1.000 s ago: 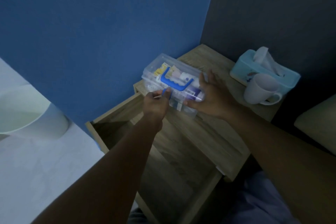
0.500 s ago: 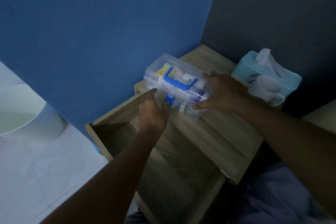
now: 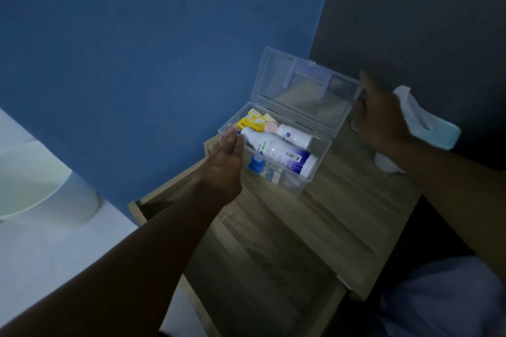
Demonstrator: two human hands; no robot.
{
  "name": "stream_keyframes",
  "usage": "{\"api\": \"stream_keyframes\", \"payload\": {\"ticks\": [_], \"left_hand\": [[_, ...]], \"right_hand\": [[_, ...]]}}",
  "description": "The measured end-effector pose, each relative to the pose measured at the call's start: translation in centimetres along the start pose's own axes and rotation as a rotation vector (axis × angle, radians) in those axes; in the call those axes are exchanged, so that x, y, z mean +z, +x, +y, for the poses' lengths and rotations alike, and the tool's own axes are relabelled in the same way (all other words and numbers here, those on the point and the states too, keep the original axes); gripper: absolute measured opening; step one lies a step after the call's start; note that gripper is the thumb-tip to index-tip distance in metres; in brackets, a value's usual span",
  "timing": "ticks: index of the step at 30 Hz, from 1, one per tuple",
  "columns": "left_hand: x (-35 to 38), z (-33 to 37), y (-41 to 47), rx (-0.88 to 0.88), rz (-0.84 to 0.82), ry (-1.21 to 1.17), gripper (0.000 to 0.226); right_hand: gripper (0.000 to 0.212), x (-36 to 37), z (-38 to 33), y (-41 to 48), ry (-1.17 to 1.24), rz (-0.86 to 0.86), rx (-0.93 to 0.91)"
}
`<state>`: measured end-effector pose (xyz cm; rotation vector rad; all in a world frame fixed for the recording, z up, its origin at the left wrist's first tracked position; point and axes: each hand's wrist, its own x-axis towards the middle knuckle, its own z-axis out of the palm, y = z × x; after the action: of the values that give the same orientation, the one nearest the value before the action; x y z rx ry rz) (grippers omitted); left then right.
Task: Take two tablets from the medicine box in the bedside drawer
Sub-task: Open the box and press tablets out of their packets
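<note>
The clear plastic medicine box [image 3: 319, 157] stands on the wooden bedside table [image 3: 353, 210] with its lid [image 3: 306, 93] raised upright. Inside lie a large white bottle with a purple base [image 3: 279, 154], a smaller white bottle [image 3: 294, 135], a yellow packet [image 3: 250, 123] and a pink round item [image 3: 272, 126]. My left hand [image 3: 226, 167] is flat with fingers together against the box's near left corner, holding nothing. My right hand [image 3: 379, 115] is at the lid's right edge, fingers on it. The bedside drawer [image 3: 254, 268] is pulled out below.
A light blue tissue box [image 3: 435, 128] with a tissue sticking out sits behind my right hand, and a white mug [image 3: 386, 164] shows partly under my right wrist. A blue wall is behind, a dark wall to the right. A white bed with a pillow [image 3: 41, 194] lies at left.
The box's lid has swung up from shut to open, showing the contents. My right hand moved up to the lid's edge; my left hand left the blue latch and flattened beside the box.
</note>
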<state>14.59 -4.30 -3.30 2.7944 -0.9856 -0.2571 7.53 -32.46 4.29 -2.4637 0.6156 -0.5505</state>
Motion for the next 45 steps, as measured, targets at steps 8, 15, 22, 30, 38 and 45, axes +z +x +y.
{"api": "stream_keyframes", "payload": {"ticks": [8, 15, 22, 30, 38, 45], "left_hand": [[1.5, -0.6, 1.5, 0.046, 0.032, 0.201, 0.083], [2.9, -0.1, 1.9, 0.036, 0.098, 0.267, 0.083], [2.7, -0.4, 1.7, 0.061, 0.079, 0.247, 0.085], [1.5, -0.3, 1.0, 0.051, -0.012, 0.141, 0.090], [-4.9, 0.4, 0.7, -0.105, -0.013, -0.493, 0.061], [-8.6, 6.7, -2.6, -0.099, 0.043, -1.663, 0.030]], "right_hand": [[0.051, 6.6, 1.0, -1.5, -0.114, 0.255, 0.161], [0.024, 8.5, -6.4, 1.9, -0.055, -0.227, -0.238], [0.039, 9.8, -6.8, 2.4, -0.352, -0.511, -0.208], [0.034, 10.3, -6.2, 2.0, -0.287, -0.382, -0.259], [0.031, 4.4, -7.2, -1.7, 0.160, -0.379, -0.148], [0.024, -2.1, -9.8, -5.4, 0.207, -0.325, -0.304]]}}
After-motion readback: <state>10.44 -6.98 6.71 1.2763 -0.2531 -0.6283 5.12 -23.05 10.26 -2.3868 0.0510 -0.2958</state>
